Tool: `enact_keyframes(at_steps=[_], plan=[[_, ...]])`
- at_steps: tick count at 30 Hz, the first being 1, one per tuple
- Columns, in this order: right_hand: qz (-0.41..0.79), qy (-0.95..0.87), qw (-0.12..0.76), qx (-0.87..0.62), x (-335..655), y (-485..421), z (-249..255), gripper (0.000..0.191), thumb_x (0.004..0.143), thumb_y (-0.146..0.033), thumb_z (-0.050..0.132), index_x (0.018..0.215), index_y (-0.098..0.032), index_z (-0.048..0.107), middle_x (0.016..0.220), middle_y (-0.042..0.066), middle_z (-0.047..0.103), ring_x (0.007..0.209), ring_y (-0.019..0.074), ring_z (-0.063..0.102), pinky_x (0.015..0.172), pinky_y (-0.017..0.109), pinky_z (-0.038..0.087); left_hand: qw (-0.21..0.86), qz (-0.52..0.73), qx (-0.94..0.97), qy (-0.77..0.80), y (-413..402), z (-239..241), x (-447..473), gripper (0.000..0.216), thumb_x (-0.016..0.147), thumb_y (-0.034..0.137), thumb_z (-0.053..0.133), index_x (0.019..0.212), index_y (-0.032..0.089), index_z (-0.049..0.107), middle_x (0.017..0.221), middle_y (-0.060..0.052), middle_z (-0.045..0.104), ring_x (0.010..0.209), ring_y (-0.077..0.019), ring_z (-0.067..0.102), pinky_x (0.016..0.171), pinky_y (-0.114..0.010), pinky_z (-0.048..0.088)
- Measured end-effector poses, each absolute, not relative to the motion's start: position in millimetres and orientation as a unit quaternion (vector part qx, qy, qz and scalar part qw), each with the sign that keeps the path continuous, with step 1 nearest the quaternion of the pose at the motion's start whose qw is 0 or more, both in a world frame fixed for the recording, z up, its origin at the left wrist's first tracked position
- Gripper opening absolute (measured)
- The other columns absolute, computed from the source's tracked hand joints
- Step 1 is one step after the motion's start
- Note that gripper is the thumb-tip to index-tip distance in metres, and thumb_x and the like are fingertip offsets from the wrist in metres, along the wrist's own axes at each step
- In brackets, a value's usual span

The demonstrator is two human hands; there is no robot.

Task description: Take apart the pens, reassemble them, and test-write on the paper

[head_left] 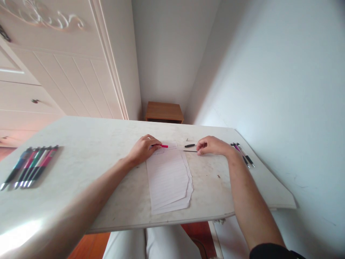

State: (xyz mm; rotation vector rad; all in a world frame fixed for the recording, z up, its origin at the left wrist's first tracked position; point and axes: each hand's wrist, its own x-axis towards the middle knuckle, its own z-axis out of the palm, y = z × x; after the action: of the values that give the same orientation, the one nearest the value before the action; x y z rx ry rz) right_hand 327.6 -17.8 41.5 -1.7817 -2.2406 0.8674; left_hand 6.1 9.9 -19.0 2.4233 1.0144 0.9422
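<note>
My left hand (144, 148) rests on the white table (88, 162) at the top left corner of a stack of lined paper sheets (168, 178). Its fingers are closed round a pink pen barrel (162, 146) that points right. My right hand (211, 145) lies to the right of the sheets, its fingers pinched on a thin black refill (190, 151) that lies on the table. A short black pen part (189, 145) lies just above that refill, between the two hands.
Several pens (31, 165) lie side by side at the table's left end. A few more pens (244, 154) lie at the right, near the wall. A small wooden cabinet (164, 112) stands beyond the table. A white wardrobe (54, 64) is on the left.
</note>
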Motion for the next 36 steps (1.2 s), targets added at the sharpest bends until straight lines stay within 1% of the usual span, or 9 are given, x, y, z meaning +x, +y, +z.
enact_keyframes(at_steps=[5, 10, 17, 20, 23, 27, 30, 33, 36], plan=[[0.311, -0.755, 0.057, -0.575, 326.2, -14.4, 37.6, 0.012, 0.067, -0.029, 0.069, 0.071, -0.019, 0.073, 0.069, 0.001, 0.07, 0.069, 0.0168, 0.059, 0.063, 0.027, 0.04, 0.166, 0.335, 0.861, 0.345, 10.9, -20.2, 7.0, 0.024, 0.092, 0.035, 0.055, 0.093, 0.024, 0.076, 0.091, -0.004, 0.076, 0.093, -0.0243, 0.062, 0.088, -0.038, 0.048], [0.324, -0.757, 0.04, -0.566, 326.5, -13.5, 38.0, 0.013, 0.07, -0.028, 0.065, 0.072, -0.017, 0.071, 0.074, 0.002, 0.069, 0.076, 0.0175, 0.059, 0.069, 0.028, 0.039, 0.148, 0.343, 0.863, 0.34, 12.1, -22.6, 5.9, 0.023, 0.093, 0.033, 0.056, 0.093, 0.022, 0.076, 0.09, -0.004, 0.075, 0.093, -0.0238, 0.062, 0.086, -0.037, 0.049], [0.286, -0.764, 0.008, -0.579, 313.5, -21.2, 42.9, 0.012, 0.076, -0.024, 0.058, 0.076, -0.018, 0.068, 0.076, 0.002, 0.067, 0.072, 0.017, 0.056, 0.064, 0.028, 0.037, 0.141, 0.336, 0.867, 0.339, 13.0, -24.4, 5.4, 0.023, 0.093, 0.033, 0.056, 0.096, 0.022, 0.076, 0.092, -0.005, 0.075, 0.095, -0.0239, 0.062, 0.087, -0.037, 0.049], [0.276, -0.767, 0.009, -0.579, 308.2, -24.1, 44.7, 0.012, 0.079, -0.023, 0.056, 0.078, -0.018, 0.067, 0.079, 0.003, 0.068, 0.074, 0.0176, 0.057, 0.064, 0.028, 0.037, 0.14, 0.336, 0.868, 0.336, 13.2, -24.8, 5.4, 0.022, 0.093, 0.033, 0.056, 0.095, 0.023, 0.076, 0.092, -0.005, 0.075, 0.095, -0.0237, 0.062, 0.087, -0.038, 0.049], [0.252, -0.78, 0.045, -0.571, 305.5, -24.0, 44.0, 0.011, 0.083, -0.024, 0.055, 0.077, -0.018, 0.063, 0.082, 0.003, 0.067, 0.075, 0.0177, 0.057, 0.067, 0.028, 0.038, 0.139, 0.343, 0.867, 0.333, 13.3, -25.5, 4.9, 0.021, 0.093, 0.032, 0.057, 0.095, 0.023, 0.076, 0.092, -0.004, 0.075, 0.095, -0.0234, 0.062, 0.087, -0.038, 0.05], [0.207, -0.813, 0.128, -0.529, 298.9, -23.2, 42.1, 0.012, 0.086, -0.022, 0.053, 0.077, -0.018, 0.059, 0.084, 0.004, 0.065, 0.079, 0.0175, 0.056, 0.072, 0.029, 0.04, 0.147, 0.352, 0.863, 0.33, 13.1, -25.7, 4.5, 0.021, 0.093, 0.032, 0.057, 0.097, 0.023, 0.076, 0.093, -0.005, 0.075, 0.097, -0.0234, 0.061, 0.087, -0.038, 0.05], [0.215, -0.814, 0.19, -0.506, 290.4, -24.4, 41.1, 0.01, 0.089, -0.021, 0.051, 0.083, -0.019, 0.059, 0.084, 0.002, 0.066, 0.078, 0.0165, 0.057, 0.072, 0.028, 0.041, 0.148, 0.357, 0.862, 0.328, 12.3, -23.8, 4.6, 0.023, 0.094, 0.033, 0.055, 0.098, 0.023, 0.075, 0.094, -0.005, 0.074, 0.097, -0.0232, 0.06, 0.088, -0.038, 0.05], [0.218, -0.814, 0.226, -0.488, 284.3, -25.3, 39.3, 0.008, 0.09, -0.024, 0.054, 0.086, -0.02, 0.06, 0.082, 0.001, 0.067, 0.075, 0.0157, 0.058, 0.069, 0.027, 0.042, 0.141, 0.361, 0.861, 0.33, 11.1, -21.1, 4.7, 0.024, 0.095, 0.034, 0.054, 0.099, 0.022, 0.074, 0.094, -0.006, 0.074, 0.096, -0.0226, 0.06, 0.088, -0.038, 0.049], [0.208, -0.812, 0.261, -0.479, 283.8, -23.9, 36.9, 0.01, 0.089, -0.025, 0.057, 0.095, -0.02, 0.064, 0.09, 0.004, 0.071, 0.081, 0.0171, 0.063, 0.073, 0.029, 0.045, 0.135, 0.365, 0.858, 0.335, 10.6, -19.3, 4.6, 0.024, 0.095, 0.034, 0.053, 0.099, 0.022, 0.074, 0.093, -0.006, 0.073, 0.095, -0.0224, 0.059, 0.087, -0.038, 0.049]])
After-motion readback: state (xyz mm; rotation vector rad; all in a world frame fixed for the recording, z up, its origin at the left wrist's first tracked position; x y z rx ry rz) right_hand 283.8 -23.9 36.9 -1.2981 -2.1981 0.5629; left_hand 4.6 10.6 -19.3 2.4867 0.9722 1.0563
